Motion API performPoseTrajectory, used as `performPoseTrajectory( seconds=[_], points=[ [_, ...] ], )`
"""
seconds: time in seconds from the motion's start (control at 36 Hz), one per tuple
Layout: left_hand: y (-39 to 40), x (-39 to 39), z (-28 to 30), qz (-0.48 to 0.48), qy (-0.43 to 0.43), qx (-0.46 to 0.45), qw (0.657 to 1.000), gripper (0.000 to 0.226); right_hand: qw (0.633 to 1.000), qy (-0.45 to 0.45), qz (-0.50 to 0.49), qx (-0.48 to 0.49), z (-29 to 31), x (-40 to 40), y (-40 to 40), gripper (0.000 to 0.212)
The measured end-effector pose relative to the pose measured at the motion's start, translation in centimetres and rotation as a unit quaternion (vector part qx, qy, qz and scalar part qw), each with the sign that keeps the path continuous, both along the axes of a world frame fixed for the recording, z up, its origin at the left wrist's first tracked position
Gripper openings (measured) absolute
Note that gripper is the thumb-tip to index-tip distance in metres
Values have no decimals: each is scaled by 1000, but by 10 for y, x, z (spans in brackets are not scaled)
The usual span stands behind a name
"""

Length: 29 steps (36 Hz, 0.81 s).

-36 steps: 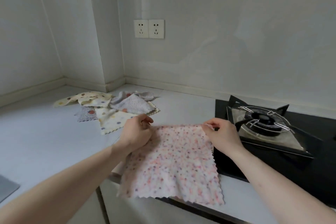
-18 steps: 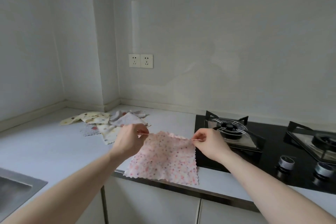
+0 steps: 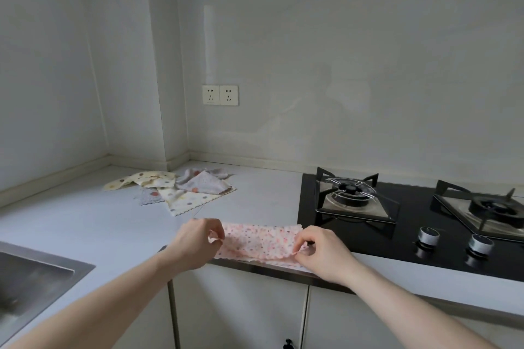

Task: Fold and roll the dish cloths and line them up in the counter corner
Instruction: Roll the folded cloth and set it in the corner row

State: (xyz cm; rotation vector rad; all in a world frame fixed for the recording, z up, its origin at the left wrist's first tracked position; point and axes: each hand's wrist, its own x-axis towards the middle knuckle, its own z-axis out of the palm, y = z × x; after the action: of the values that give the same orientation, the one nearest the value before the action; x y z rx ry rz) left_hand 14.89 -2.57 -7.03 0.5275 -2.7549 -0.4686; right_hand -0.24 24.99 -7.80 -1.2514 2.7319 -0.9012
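Note:
A pink dotted dish cloth lies folded in half on the white counter, close to the front edge. My left hand pinches its left end and my right hand pinches its right end, where the near edges meet. A loose pile of several other dish cloths, cream and grey with coloured dots, lies unfolded farther back toward the counter corner.
A black gas hob with two burners and two knobs sits right of the pink cloth. A steel sink is at the lower left. A double wall socket is above the corner.
Both hands have brought the cloth's far edge toward me onto the near edge, so the flat cloth now lies doubled. The camera has tilted up and back.

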Motion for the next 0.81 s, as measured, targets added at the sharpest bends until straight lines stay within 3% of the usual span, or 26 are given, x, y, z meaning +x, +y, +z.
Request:
performPoseTrajectory(
  seconds=[0.22,0.31,0.39,0.5,0.58,0.72,0.81],
  points=[
    [0,11,6,19,-112,-12,993,11,1000,-6,21,15,-8,6,2,9],
    [10,9,13,21,-75,27,997,29,999,-12,-5,-44,-4,2,-1,17],
    [33,1,16,-28,-42,49,997,48,994,-16,-62,-94,-1,-6,-8,6],
    [65,-15,8,-106,-86,-1,991,57,991,-57,-119,-16,3,-17,-23,54],
    [75,-28,-3,-118,-125,-25,985,68,987,-40,-135,78,4,-21,-32,63],
    [72,-41,-15,-110,-155,-32,981,65,976,-46,-164,133,9,-23,-39,57],
    [62,-49,-11,-101,-137,-9,985,55,977,-78,-157,119,12,-27,-39,32]
  ],
)
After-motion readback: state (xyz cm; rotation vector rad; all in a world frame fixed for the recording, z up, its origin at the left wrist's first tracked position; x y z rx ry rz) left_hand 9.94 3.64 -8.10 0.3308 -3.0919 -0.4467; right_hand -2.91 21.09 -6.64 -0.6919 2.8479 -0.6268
